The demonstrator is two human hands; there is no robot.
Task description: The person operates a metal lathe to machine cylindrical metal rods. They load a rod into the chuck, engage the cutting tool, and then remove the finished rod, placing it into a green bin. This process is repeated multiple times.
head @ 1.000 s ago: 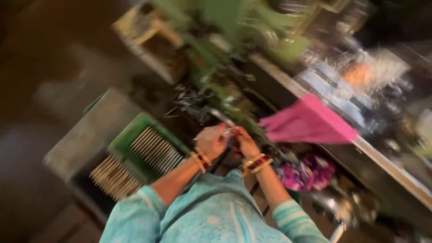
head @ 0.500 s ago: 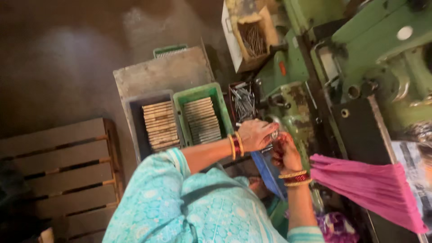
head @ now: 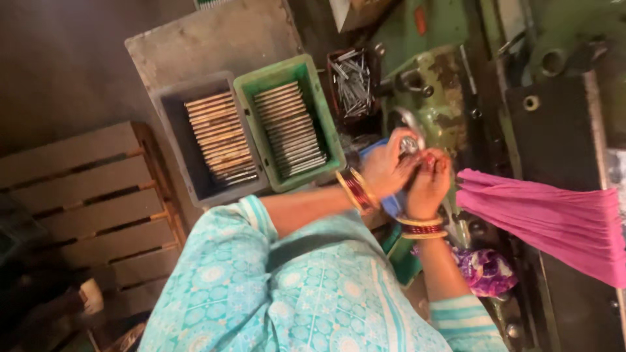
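My left hand (head: 385, 171) and my right hand (head: 428, 184) are pressed together in front of a green machine (head: 435, 104). Between their fingertips sits a small shiny round metal part (head: 409, 144), and both hands are closed on it. Both wrists wear red and gold bangles. A blue cloth (head: 392, 206) shows just under my left hand. Turquoise patterned sleeves cover my arms.
A green crate (head: 324, 111) and a grey crate (head: 175, 146), both with rows of metal rods, stand left of my hands. A dark box of loose rods (head: 353, 81) sits by the machine. A pink cloth (head: 554, 218) hangs at right, and a wooden pallet (head: 85, 195) lies at left.
The view has swung and closed in, so the crates and machine look larger. My hands stay together at the machine, now raised slightly against the round metal part.
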